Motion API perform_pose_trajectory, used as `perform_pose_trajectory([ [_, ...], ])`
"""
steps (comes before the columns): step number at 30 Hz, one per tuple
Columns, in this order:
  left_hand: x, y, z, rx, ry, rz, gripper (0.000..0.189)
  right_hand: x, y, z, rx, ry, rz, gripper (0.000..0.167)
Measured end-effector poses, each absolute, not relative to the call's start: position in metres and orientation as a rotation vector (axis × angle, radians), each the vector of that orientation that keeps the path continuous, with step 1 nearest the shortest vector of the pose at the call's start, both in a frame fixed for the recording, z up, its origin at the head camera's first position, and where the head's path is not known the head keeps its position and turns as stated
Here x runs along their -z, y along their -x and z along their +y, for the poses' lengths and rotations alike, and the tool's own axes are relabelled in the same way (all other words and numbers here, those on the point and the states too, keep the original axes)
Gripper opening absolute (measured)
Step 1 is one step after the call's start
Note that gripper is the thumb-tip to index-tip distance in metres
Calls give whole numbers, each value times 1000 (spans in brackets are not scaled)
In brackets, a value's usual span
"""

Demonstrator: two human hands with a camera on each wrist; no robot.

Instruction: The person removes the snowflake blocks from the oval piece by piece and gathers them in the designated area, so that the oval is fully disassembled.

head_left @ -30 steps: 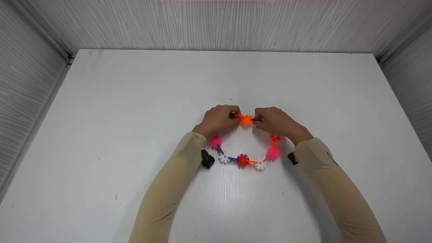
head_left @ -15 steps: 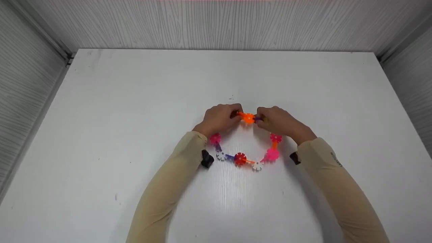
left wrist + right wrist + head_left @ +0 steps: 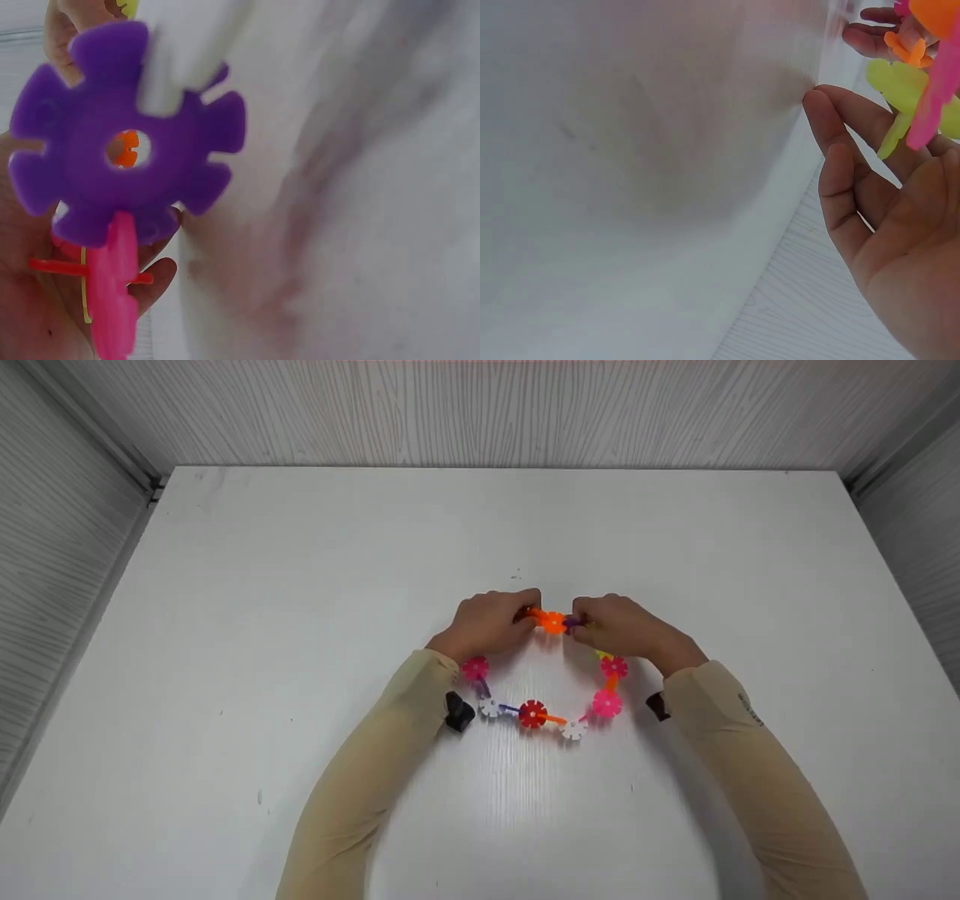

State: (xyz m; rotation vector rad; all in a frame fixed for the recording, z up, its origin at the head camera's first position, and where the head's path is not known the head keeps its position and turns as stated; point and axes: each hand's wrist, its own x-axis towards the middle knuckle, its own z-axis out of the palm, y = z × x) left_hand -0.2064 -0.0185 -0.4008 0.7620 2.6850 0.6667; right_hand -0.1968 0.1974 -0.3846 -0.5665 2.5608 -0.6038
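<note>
Slotted plastic snowflake discs are joined edge to edge into a ring, with a red disc (image 3: 533, 714) on its near side. At the far side, my left hand (image 3: 491, 621) pinches the ring just left of an orange disc (image 3: 553, 622). My right hand (image 3: 619, 626) grips it on the other side, where a bit of purple shows at the fingertips. The fingers hide the pieces they hold. In the left wrist view, a large purple disc (image 3: 82, 180) with a pink disc (image 3: 112, 300) slotted in blocks part of the left hand. A yellow disc (image 3: 900, 86) appears by the right palm in the right wrist view.
The white table (image 3: 300, 585) lies under the ring and both forearms. Wood-grain panels (image 3: 480, 412) stand behind the table and at its sides. A black wrist camera (image 3: 459, 712) is strapped below the left hand, close to the ring's left part.
Both hands stay at the ring's far side, and have shifted only slightly. The near discs have moved a little left, and some yellow now shows below the right hand.
</note>
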Motion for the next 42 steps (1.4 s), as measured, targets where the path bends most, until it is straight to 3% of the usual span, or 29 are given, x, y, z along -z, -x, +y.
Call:
perform_pose_trajectory([
  [11, 402, 209, -20, -680, -772, 2713, 9, 383, 198, 195, 568, 634, 2588, 14],
  [24, 405, 210, -16, -688, -714, 2699, 13, 383, 196, 192, 474, 495, 2639, 31],
  [32, 408, 208, -14, -617, -763, 2697, 16, 383, 190, 183, 381, 584, 2724, 46],
  [42, 409, 208, -9, -588, -842, 2731, 11, 384, 191, 182, 329, 696, 2768, 34],
])
